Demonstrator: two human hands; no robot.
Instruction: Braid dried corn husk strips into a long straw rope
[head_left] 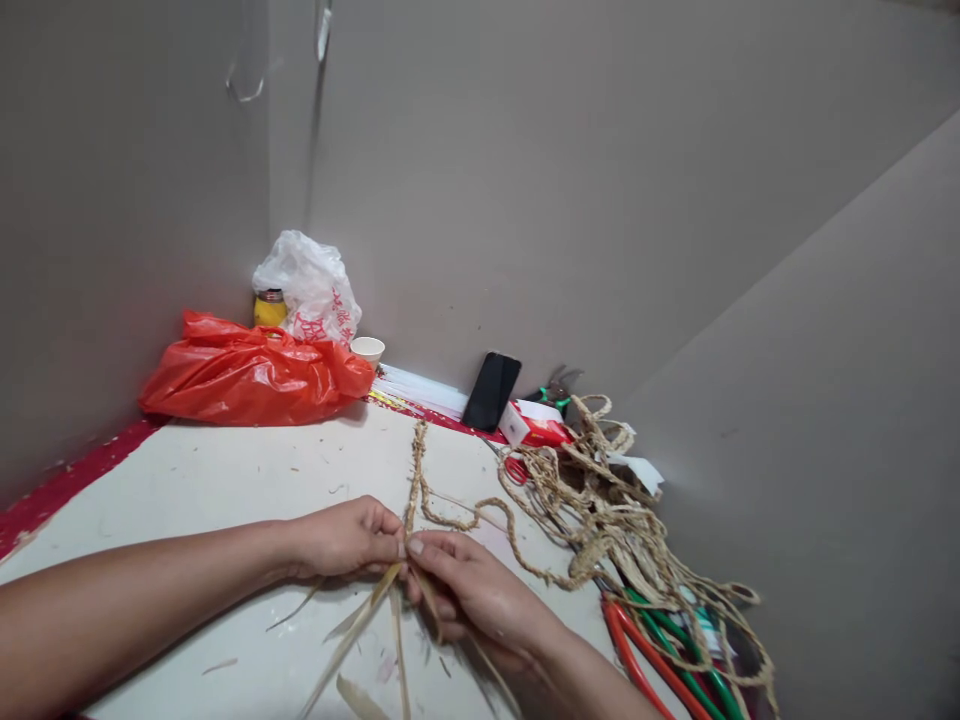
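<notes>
My left hand [360, 537] and my right hand [472, 585] meet at the near middle of the white tabletop [247, 500]. Both pinch a braided straw rope [417, 470] at its lower end, thumbs almost touching. Away from my hands the rope runs up the table, loops back and winds right toward a tangled heap of rope [600, 500]. Loose flat straw strands [358, 628] fan out below my fingers toward the near edge. My right fingers partly hide the strands where they join the braid.
A red plastic bag [255, 375], a white bag [307, 285], a yellow jar [270, 308] and a white cup [367, 348] stand back left. A phone [492, 390] leans against the wall, near pruning shears [556, 390]. Red-handled scissors [515, 470] and orange [645, 655] and green handles [686, 650] lie right.
</notes>
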